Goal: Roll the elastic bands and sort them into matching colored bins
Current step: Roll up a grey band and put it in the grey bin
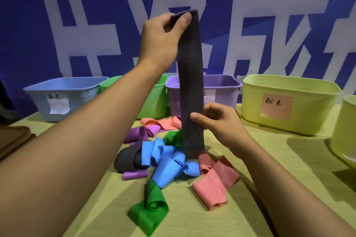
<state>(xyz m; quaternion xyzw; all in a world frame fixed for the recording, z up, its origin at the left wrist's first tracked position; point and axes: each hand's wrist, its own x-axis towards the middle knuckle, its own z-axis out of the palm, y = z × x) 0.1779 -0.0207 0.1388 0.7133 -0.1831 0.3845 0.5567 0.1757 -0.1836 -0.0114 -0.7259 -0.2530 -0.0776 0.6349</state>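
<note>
Head view. The left forearm covers most of the green bin (158,98), and the hanging dark grey band (190,82) hides the middle of the purple bin (221,86) along with its label; the label on the blue bin (63,92) is too blurred to read, and a further pale bin (344,127) is cut off at the right edge. The dark grey band is a flat, matte strip held vertically above the table (269,159), its lower end reaching the loose pile of bands (167,163) in blue, green, purple and pink. The left hand (163,38) pinches its top end between thumb and curled fingers; the right hand (217,119) pinches it lower down. The yellow-green bin (289,102) bears a pink label.
</note>
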